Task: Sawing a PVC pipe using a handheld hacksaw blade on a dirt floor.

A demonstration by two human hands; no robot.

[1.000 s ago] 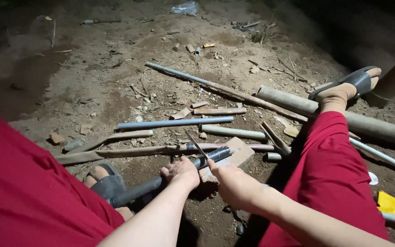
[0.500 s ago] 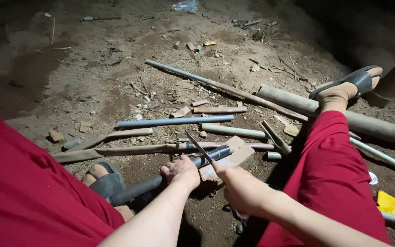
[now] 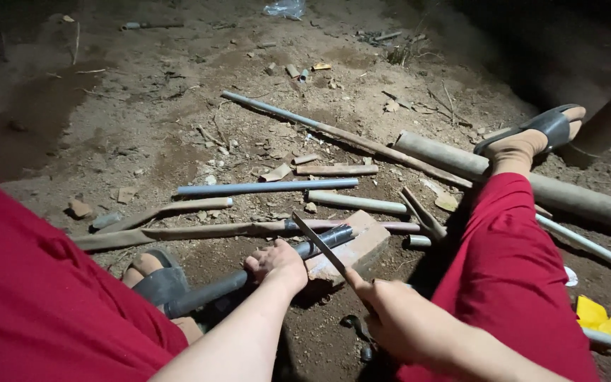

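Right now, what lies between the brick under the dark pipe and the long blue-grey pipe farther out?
In the head view, between brick and blue-grey pipe lie a shorter pale pipe and a long brown stick on dirt.

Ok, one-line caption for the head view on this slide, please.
Seated on bare dirt, left hand pins a dark pipe on a brick while right hand holds a saw blade across it.

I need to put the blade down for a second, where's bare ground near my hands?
Bare dirt lies left of the grey pipe, towards the dark patch. Around the brick, where your left hand steadies a dark pipe and your right hand holds the blade, rods crowd.
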